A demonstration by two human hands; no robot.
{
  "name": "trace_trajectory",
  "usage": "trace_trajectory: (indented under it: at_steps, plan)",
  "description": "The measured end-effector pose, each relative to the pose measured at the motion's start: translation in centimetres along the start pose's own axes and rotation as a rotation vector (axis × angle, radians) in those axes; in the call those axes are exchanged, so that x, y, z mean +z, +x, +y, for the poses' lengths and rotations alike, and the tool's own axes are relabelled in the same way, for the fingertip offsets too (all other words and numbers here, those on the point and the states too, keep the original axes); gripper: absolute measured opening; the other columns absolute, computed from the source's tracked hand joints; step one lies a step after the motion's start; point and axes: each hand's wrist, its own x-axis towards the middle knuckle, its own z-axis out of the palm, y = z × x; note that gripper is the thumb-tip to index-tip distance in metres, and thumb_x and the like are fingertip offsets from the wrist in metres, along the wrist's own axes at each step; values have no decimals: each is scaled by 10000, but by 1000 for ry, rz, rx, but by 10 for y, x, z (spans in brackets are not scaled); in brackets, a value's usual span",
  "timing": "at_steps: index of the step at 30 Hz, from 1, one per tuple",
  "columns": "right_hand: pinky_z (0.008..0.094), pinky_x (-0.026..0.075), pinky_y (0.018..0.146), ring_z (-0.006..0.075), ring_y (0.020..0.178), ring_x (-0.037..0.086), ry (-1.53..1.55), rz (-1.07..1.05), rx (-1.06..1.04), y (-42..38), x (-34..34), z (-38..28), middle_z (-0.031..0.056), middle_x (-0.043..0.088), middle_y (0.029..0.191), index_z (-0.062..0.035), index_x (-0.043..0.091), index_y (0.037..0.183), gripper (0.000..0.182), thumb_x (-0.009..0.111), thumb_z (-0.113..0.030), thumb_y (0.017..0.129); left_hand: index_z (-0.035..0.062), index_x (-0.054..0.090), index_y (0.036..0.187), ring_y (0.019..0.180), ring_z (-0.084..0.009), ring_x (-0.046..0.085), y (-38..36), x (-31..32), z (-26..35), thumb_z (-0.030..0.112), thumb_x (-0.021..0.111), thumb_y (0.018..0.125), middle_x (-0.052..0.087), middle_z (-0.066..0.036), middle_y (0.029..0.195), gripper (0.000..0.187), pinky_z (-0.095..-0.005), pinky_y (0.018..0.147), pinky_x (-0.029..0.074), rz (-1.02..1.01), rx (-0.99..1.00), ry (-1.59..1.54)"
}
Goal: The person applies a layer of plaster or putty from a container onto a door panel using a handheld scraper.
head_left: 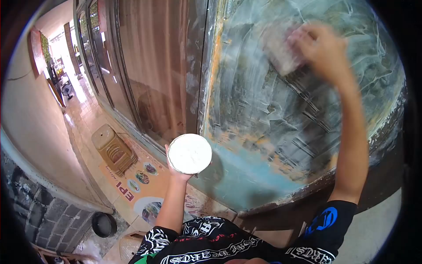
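A round container of white paste [190, 154] rests in my left hand [179, 174], whose fingers wrap round its side and underside. High on the right, my right hand [318, 46] grips a flat scraper [283, 50] against the blue-green wall panel [250, 101]; both are blurred by motion. Whitish smears and streaks cover much of the panel, with orange and bare blue-green patches lower down.
A brown plastic stool [113, 147] stands on the tiled floor beside a printed banner [127, 185]. A black round pan [104, 224] lies near a grey block wall [48, 215]. Framed glass [151, 57] adjoins the panel on the left.
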Motion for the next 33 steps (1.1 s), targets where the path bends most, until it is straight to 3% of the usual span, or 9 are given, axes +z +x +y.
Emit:
trace_trajectory:
  at_steps: [2, 5, 11, 15, 19, 23, 27, 29, 33]
  plan:
    - [526, 348, 896, 272, 987, 596, 37, -491, 7, -34, 19, -55, 56, 691, 857, -146, 738, 897, 178, 667, -306, 861, 116, 468, 1436, 1292, -479, 465, 0, 3, -2, 763, 410, 867, 463, -179, 1472, 864, -789, 983, 334, 22, 6, 0]
    - [519, 344, 884, 245, 986, 570, -50, -727, -265, -105, 85, -84, 51, 686, 817, -134, 711, 820, 109, 663, -231, 834, 115, 469, 1434, 1288, -479, 470, 4, 2, -5, 769, 411, 863, 467, -177, 1469, 870, -790, 982, 332, -18, -48, -22]
    - [515, 373, 842, 240, 967, 606, -275, -306, 13, -11, 23, -22, 34, 716, 867, -154, 736, 916, 179, 666, -312, 870, 122, 492, 1419, 1285, -477, 474, 6, 0, -4, 765, 412, 866, 487, -169, 1456, 853, -797, 982, 323, -84, -64, 8]
    - [362, 423, 824, 251, 830, 668, -53, -91, 381, 43, -45, 51, 68, 712, 929, -90, 715, 1041, 344, 660, -404, 912, 122, 485, 1426, 1291, -470, 472, 0, 3, -1, 772, 410, 860, 481, -164, 1463, 864, -796, 982, 323, -14, -43, -16]
    - [351, 399, 834, 245, 918, 629, -30, -87, 122, -5, -29, 7, 86, 685, 991, -96, 715, 1017, 319, 669, -391, 907, 125, 477, 1429, 1293, -476, 464, 1, -9, 3, 774, 421, 852, 467, -169, 1471, 870, -804, 975, 320, 26, 24, 24]
    - [497, 327, 853, 254, 969, 554, 69, -700, -108, -89, 41, -74, 4, 685, 827, -134, 714, 851, 174, 698, -307, 843, 133, 472, 1434, 1282, -486, 470, 0, 5, 0, 776, 424, 852, 470, -173, 1466, 868, -824, 952, 314, 30, -8, -12]
    - [521, 332, 886, 236, 1005, 566, -94, -779, -228, -109, 81, -72, 19, 720, 846, -130, 737, 824, 110, 663, -211, 827, 101, 464, 1436, 1284, -474, 477, 10, -14, 0, 760, 416, 871, 481, -176, 1459, 870, -759, 1010, 340, 32, -2, 13]
    - [531, 342, 887, 261, 1038, 566, -143, -714, -58, -54, 41, -54, 32, 722, 902, -133, 744, 860, 131, 657, -230, 842, 84, 462, 1435, 1283, -468, 482, 13, -11, 0, 752, 413, 880, 488, -177, 1453, 869, -723, 1035, 353, -9, 8, 11]
    - [467, 439, 816, 278, 909, 656, -219, -64, 163, 18, -31, 41, 85, 714, 950, -96, 726, 966, 275, 635, -347, 905, 108, 469, 1432, 1283, -475, 475, 6, 8, 4, 769, 419, 863, 474, -177, 1460, 874, -789, 984, 335, -70, -53, -28]
